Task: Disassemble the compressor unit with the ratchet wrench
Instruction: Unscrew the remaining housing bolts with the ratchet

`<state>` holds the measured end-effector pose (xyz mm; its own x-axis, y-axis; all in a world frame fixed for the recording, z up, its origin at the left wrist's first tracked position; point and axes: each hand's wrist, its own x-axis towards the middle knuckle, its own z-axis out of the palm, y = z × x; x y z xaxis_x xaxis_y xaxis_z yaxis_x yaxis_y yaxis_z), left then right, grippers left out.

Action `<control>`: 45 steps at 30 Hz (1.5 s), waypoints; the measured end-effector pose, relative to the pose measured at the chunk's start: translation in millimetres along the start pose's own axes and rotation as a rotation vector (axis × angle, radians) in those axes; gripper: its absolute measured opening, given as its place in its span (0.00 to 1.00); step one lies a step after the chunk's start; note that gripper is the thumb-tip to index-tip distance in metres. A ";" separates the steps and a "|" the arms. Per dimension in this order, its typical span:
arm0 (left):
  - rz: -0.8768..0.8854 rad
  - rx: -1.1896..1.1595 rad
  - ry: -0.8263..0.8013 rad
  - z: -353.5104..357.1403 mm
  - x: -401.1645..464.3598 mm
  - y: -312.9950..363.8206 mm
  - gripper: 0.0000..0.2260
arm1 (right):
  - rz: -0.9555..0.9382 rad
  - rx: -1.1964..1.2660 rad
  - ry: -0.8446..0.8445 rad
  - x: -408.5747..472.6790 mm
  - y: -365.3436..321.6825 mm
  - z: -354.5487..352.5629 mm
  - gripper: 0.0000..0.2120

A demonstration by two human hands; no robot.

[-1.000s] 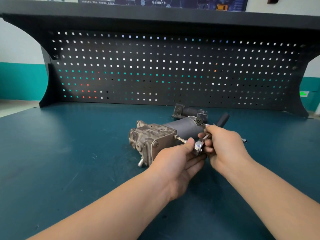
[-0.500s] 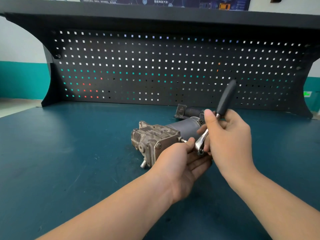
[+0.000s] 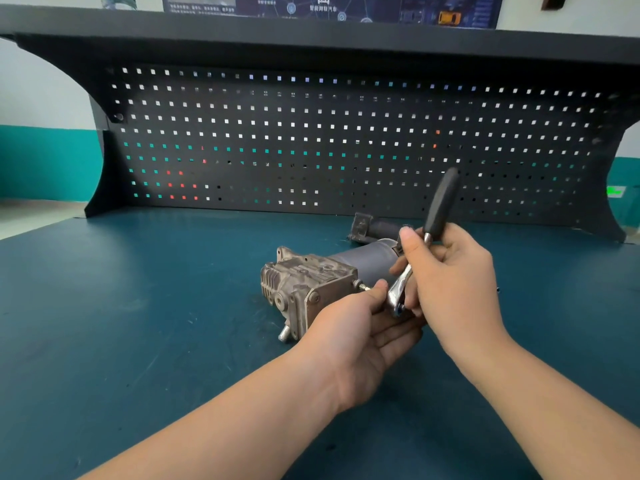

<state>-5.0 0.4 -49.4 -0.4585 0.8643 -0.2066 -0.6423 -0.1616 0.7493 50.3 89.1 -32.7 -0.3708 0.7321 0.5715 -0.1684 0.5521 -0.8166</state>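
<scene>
The compressor unit (image 3: 311, 282) lies on its side on the blue bench top, its cast metal head toward the left and its grey cylindrical motor toward the back right. A long bolt (image 3: 362, 287) sticks out of the head's right face. My left hand (image 3: 360, 327) pinches the socket end of the ratchet wrench at that bolt. My right hand (image 3: 453, 289) grips the ratchet wrench (image 3: 440, 206) by its chrome shank, with the black handle pointing up and away. The wrench head sits between my two hands.
A second dark part (image 3: 370, 228) lies behind the compressor near the black pegboard (image 3: 311, 140), which stands along the bench's back edge under a shelf. A small bolt (image 3: 498, 290) lies on the bench top (image 3: 138, 306) right of my right hand.
My right hand has swung the wrench handle from lying low toward the back right up to a steep, nearly upright angle. My left hand has stayed at the bolt.
</scene>
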 end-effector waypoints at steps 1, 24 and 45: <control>-0.001 0.004 -0.001 -0.1 0.1 -0.3 0.12 | 0.124 0.075 0.026 3.1 3.2 0.5 0.11; 0.072 -0.008 0.023 0.1 2.0 -2.8 0.10 | -0.152 -0.025 -0.070 -1.9 -2.9 0.7 0.07; 0.090 -0.032 -0.007 -2.1 0.7 -3.0 0.10 | -0.489 -0.192 -0.189 -13.5 -6.8 2.6 0.09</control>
<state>-4.7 0.5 -53.2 -0.5106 0.8492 -0.1347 -0.6180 -0.2535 0.7442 54.1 74.4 -35.1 -0.4519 0.2976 0.8410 -0.1992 0.8853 -0.4203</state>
